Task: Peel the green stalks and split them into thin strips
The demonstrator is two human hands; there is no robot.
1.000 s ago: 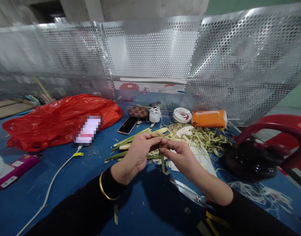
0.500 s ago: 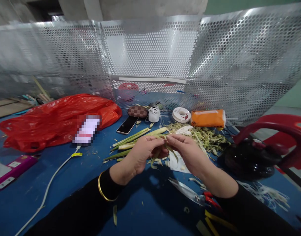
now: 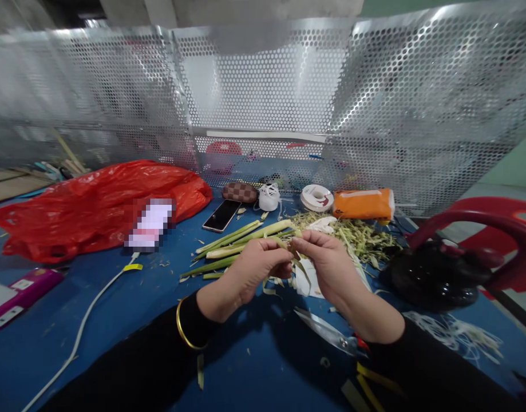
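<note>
My left hand (image 3: 259, 268) and my right hand (image 3: 328, 260) meet fingertip to fingertip over the middle of the table. Both pinch a thin pale-green leaf strip (image 3: 304, 271), whose loose end hangs down between them. Just behind my left hand lie several long green stalks (image 3: 232, 236), side by side on the blue surface. A heap of shredded green plant bits (image 3: 361, 243) spreads beyond my right hand, with a white paper (image 3: 309, 284) partly under that hand. Scissors (image 3: 325, 331) with red handles lie below my right wrist, their handles mostly covered by my arm.
To the left lie a red plastic bag (image 3: 95, 200), a lit phone (image 3: 151, 226) on a white cable (image 3: 86, 320) and a purple power strip (image 3: 26, 294). A dark phone (image 3: 222, 216), a ribbon spool (image 3: 316, 198) and an orange packet (image 3: 363, 204) line the back. A black kettle (image 3: 434, 280) stands right.
My hands have parted slightly, the right shifting a little to the right, with the leaf strip still pinched between them. The whole view has shifted slightly.
</note>
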